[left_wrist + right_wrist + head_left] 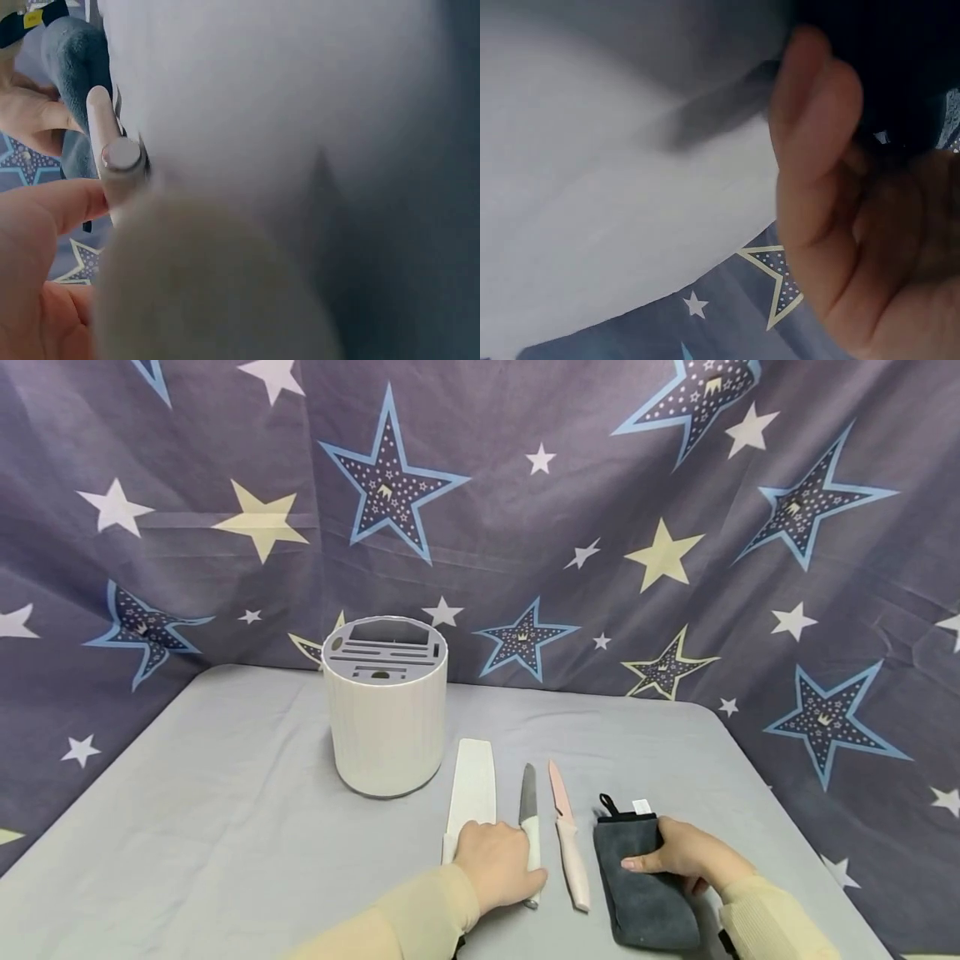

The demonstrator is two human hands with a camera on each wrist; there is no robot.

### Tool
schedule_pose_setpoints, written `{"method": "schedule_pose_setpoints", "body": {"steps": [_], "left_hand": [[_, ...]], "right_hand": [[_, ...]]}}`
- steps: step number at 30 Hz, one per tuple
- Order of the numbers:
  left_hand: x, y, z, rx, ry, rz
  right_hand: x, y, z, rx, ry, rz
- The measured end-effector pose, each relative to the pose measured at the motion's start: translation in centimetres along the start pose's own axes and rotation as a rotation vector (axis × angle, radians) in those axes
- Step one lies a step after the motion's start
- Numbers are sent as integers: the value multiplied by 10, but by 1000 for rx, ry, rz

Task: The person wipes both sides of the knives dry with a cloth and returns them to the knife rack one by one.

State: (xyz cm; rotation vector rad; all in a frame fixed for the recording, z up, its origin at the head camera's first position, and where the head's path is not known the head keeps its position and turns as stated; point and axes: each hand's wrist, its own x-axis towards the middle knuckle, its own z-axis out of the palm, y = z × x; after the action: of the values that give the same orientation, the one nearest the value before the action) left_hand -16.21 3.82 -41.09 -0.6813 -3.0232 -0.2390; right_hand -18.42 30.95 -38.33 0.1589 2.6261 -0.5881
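Note:
My left hand grips the handle of a broad white-bladed kitchen knife, which lies flat with its tip pointing away. A blurred, rounded pale end, likely that handle, fills the lower left wrist view. Just right of this hand lies a knife with a grey blade and white handle. Beside it is a slim pink knife. My right hand pinches the right edge of a folded dark grey cloth, thumb on top; the fingers beneath are partly hidden.
A round cream knife block with a slotted grey top stands at the back, left of the knives. The table has a light grey cover. Behind it hangs a purple-grey star-patterned curtain.

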Motion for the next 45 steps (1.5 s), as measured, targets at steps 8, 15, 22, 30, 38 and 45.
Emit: {"method": "schedule_pose_setpoints", "body": {"steps": [8,15,22,30,38,45], "left_hand": [[1,3,6,-72,-66,-70],[-2,4,5,-104,-120,-103],[-5,4,1,-197,-79,-120],[-13,2,-12,-286,-12,-106],[-23,-9,-30,-474,39,-126],[-32,-30,-48,-612,39,-144]], "right_hand": [[4,-11,-4,-31,-61,30],[1,-13,-3,-35,-67,41],[-1,-12,-1,-42,-46,22],[-1,-9,-1,-40,-33,6],[-5,-3,3,11,22,-68],[-11,-4,5,42,137,-148]]}}
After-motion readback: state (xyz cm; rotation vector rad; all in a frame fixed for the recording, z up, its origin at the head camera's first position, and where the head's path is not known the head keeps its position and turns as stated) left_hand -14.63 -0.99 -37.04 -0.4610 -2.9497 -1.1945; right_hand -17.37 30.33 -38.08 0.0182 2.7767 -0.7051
